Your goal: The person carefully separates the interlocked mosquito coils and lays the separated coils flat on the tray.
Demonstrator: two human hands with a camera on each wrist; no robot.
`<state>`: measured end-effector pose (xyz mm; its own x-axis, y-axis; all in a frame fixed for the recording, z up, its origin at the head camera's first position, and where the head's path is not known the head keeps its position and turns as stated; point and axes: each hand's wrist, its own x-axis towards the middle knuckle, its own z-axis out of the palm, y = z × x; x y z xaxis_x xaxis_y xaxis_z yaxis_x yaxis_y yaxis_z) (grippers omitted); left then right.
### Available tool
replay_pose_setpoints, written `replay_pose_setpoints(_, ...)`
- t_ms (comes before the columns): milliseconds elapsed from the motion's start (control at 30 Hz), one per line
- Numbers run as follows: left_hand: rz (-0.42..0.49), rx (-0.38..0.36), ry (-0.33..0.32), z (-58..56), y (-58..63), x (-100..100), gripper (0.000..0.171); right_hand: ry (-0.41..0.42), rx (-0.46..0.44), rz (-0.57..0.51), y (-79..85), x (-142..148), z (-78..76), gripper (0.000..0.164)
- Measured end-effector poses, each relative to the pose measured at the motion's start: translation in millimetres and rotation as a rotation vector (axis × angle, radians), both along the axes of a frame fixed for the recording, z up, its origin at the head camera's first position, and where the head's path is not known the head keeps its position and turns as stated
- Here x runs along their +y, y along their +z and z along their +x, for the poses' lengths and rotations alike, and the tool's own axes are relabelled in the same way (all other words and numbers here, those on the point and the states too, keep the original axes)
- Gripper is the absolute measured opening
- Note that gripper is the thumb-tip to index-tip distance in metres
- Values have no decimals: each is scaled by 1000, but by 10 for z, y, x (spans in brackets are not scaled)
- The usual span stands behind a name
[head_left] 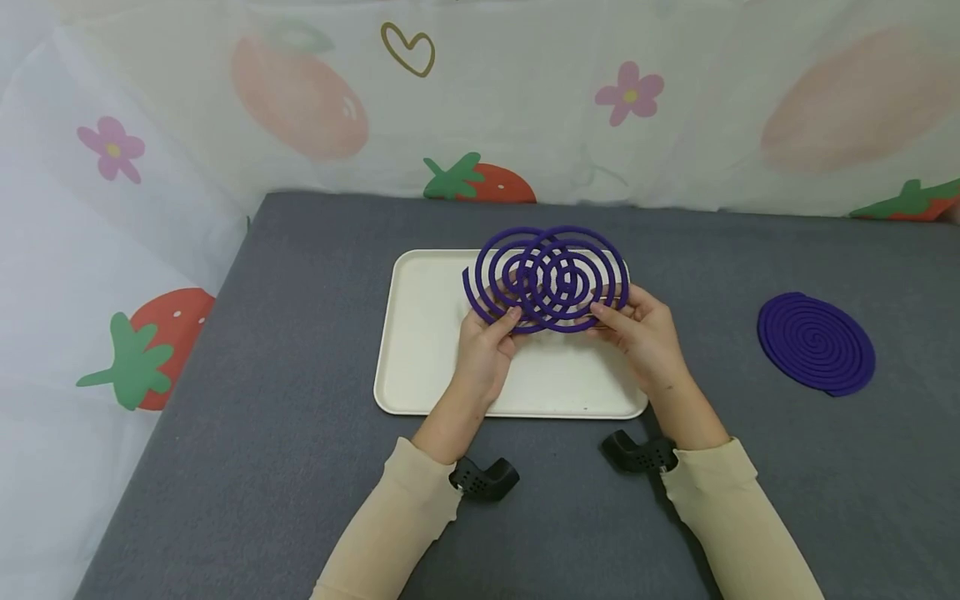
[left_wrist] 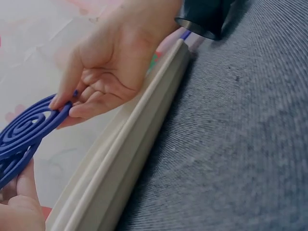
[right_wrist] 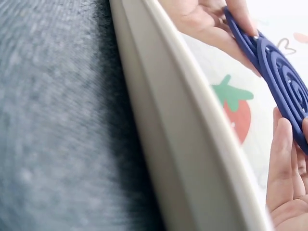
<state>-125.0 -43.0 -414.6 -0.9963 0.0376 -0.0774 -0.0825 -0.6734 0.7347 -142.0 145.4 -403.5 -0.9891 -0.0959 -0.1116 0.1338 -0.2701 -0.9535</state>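
My left hand [head_left: 483,354] pinches the lower edge of one purple mosquito coil [head_left: 516,283] between thumb and fingers. My right hand [head_left: 641,333] pinches a second, matching coil [head_left: 573,285] at its lower right. The two spirals overlap in the middle, their rings crossing, with gaps between the rings. They are held up above a cream tray [head_left: 423,333], tilted toward me. In the left wrist view, the right thumb presses on the edge of a coil [left_wrist: 29,126]. The right wrist view shows the coils [right_wrist: 284,79] nearly edge-on between both hands.
On the grey cloth to the right lies a tightly wound purple coil disc [head_left: 816,343]. The tray's raised rim [head_left: 510,415] runs below the hands. A printed curtain [head_left: 510,100] hangs behind the table. Each wrist wears a black camera [head_left: 486,479].
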Motion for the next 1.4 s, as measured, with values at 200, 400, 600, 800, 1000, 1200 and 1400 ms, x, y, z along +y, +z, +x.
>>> replay_pose_setpoints(200,0,5,7,-4,26,-23,24,-34,17,-79,2,5,-16,11)
replay_pose_setpoints(400,-5,-27,50,-41,68,-114,22,-79,37,-124,11,19,-40,11)
replay_pose_setpoints(600,-91,-105,39,-96,114,-296,23,-91,41,-144,24,36,-56,9)
replay_pose_setpoints(800,-255,-184,-55,-141,153,-528,36,-94,23,-94,26,72,-60,8)
replay_pose_setpoints(1000,-299,-240,-97,-162,153,-661,43,-91,-7,-37,31,98,-56,8)
replay_pose_setpoints(1200,-256,-285,-84,-170,132,-687,44,-79,-10,-5,35,112,-54,7)
replay_pose_setpoints(1400,-204,-325,-66,-172,110,-692,51,-61,-24,79,31,101,-57,13)
